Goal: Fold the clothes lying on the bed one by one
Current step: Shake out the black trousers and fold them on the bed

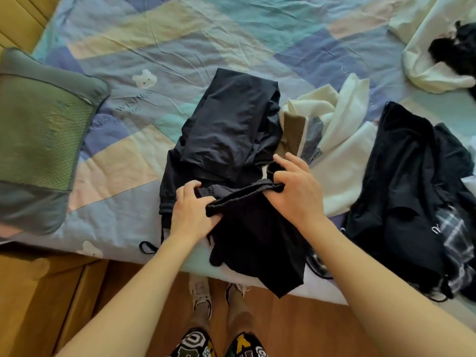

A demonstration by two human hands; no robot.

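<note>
A black garment with an elastic waistband (255, 235) hangs over the near edge of the bed. My left hand (192, 211) grips the waistband's left end. My right hand (293, 186) grips its right end, so the band is stretched between them. Just behind it lies a folded dark garment (226, 130) on top of other dark clothing, with a cord dangling at the bed's edge. To the right sit a cream garment with a brown and grey patch (332, 140) and a black heap with plaid fabric (409, 202).
A green pillow (38, 135) lies at the left on the patchwork bed sheet (180, 42). More cream cloth with something black on it (438, 52) is at the far right. Below the bed edge are wooden floor (309, 331) and my feet.
</note>
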